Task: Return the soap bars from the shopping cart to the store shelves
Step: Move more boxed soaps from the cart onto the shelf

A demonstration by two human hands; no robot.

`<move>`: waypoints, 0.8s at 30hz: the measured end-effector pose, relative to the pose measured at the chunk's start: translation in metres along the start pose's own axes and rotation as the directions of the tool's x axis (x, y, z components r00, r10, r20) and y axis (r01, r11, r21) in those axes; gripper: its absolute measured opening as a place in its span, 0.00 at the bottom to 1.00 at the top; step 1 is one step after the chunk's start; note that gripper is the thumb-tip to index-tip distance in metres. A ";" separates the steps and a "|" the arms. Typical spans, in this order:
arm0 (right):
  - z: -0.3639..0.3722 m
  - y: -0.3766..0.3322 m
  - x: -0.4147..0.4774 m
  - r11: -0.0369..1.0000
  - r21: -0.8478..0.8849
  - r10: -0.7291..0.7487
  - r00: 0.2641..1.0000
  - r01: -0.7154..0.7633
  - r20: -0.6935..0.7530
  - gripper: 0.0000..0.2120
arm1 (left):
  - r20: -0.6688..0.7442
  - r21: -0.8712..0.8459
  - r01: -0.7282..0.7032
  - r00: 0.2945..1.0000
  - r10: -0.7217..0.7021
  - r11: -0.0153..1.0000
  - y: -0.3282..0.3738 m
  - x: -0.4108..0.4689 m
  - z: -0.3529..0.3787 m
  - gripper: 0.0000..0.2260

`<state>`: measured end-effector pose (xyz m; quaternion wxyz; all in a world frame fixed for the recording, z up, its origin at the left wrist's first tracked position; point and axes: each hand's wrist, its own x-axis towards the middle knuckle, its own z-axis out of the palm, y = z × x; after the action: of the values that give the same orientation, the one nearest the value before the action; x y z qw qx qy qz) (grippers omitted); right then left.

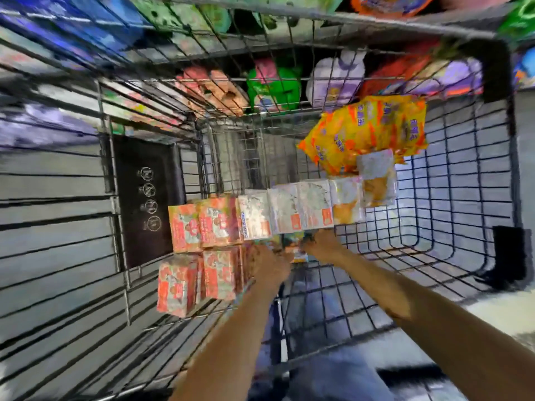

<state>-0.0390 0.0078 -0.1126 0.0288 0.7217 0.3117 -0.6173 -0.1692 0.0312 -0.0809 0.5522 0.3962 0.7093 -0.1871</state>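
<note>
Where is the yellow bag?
In the head view, upper right inside the cart, the yellow bag lies just beyond the right end of the white soap packs.

Left grip (272, 264) beside right grip (322, 245), outstretched

Boxed pink and white soap bars (254, 218) line the shopping cart (463, 198)

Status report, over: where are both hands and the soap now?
Both low in cart: left hand and right hand at small colourful pack, grip blurred. Pink boxes stacked beside left hand. Yellow bag further off, clear of hands.
</note>
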 end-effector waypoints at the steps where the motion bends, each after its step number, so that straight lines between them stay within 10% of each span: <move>1: 0.005 0.001 0.005 0.998 0.064 -0.020 0.999 0.022 -0.025 0.06 | -0.027 -0.030 0.001 1.000 -0.001 1.000 0.000 0.001 0.006 0.29; 5: 0.021 0.005 0.021 0.961 0.275 0.014 0.994 0.018 -0.111 0.26 | -0.098 -0.157 -0.077 0.993 0.062 0.985 -0.001 0.013 0.023 0.29; 10: 0.028 0.009 0.033 0.884 0.463 0.149 0.975 -0.056 -0.167 0.22 | -0.339 -0.202 -0.139 0.939 0.064 0.969 -0.015 0.018 0.036 0.26; 24: 0.039 0.020 0.047 0.782 0.622 0.259 0.934 -0.053 -0.246 0.08 | -0.220 0.184 -0.082 0.968 0.123 0.979 -0.023 0.040 0.015 0.20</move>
<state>-0.0616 -0.0053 -0.1714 -0.2024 0.8060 0.0367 -0.5550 -0.1798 0.0206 -0.1270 0.4386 0.4980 0.7280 -0.1722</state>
